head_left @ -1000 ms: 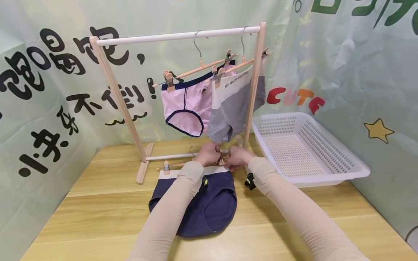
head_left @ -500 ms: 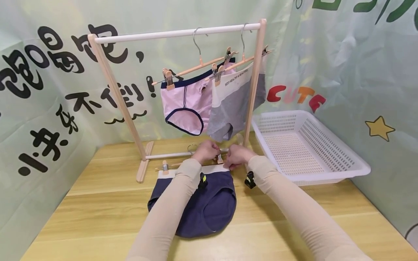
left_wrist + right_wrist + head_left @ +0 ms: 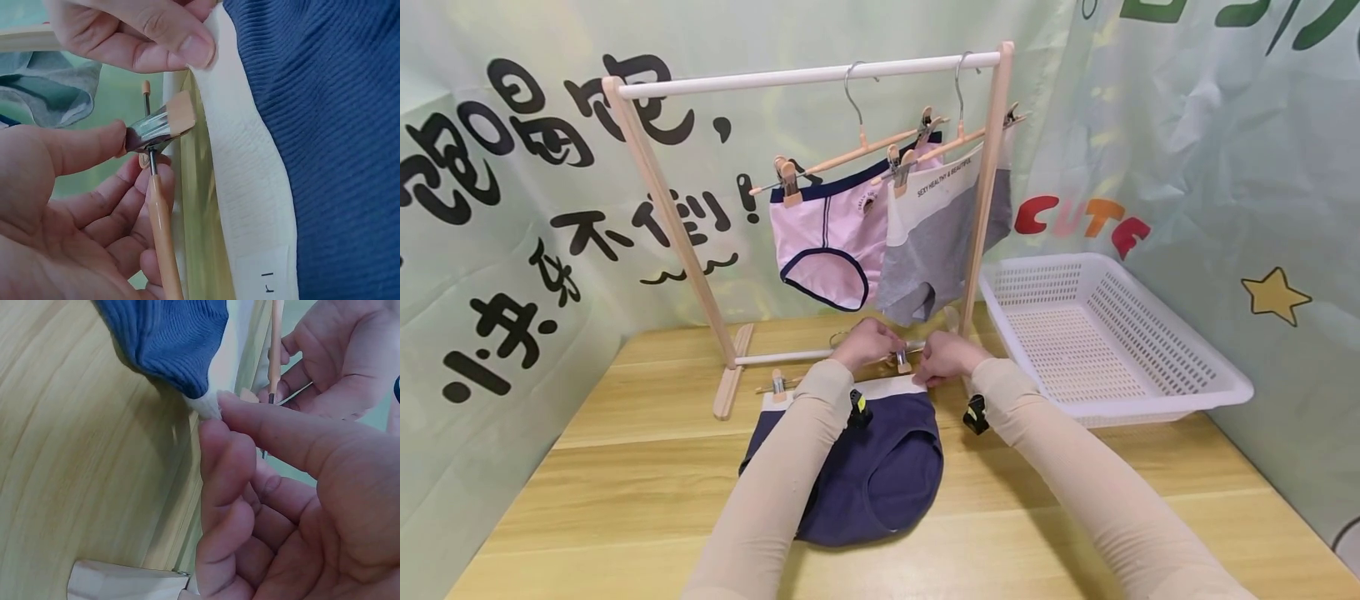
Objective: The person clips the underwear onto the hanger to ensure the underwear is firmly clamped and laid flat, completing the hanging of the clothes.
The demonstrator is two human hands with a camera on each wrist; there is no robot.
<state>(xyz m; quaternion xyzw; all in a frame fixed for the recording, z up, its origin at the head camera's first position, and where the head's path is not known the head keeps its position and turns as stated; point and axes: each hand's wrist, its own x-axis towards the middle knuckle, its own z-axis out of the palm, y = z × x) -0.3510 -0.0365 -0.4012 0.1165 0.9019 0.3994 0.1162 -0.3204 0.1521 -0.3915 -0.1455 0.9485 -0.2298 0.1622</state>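
My left hand (image 3: 871,343) pinches a metal clip (image 3: 156,125) with peach pads, on the rod of a clip hanger (image 3: 162,231). In the left wrist view a small gap separates this clip from the white waistband (image 3: 231,181) of the navy ribbed underpants (image 3: 880,467). My right hand (image 3: 946,358) pinches the waistband's right corner between thumb and forefinger, as the right wrist view shows. The underpants lie on the wooden table. Near their left corner, the hanger's other clip (image 3: 778,385) sits on the waistband.
A wooden rack (image 3: 670,208) stands behind my hands. Pink underpants (image 3: 831,225) and grey-and-white underpants (image 3: 932,242) hang from it on clip hangers. To the right, a white plastic basket (image 3: 1150,408) stands on the table (image 3: 625,492), near the printed cloth backdrop (image 3: 1217,183).
My left hand has moved slightly left and away from me, and the pinched clip shows more clearly beside the waistband. The right hand stays at the waistband corner.
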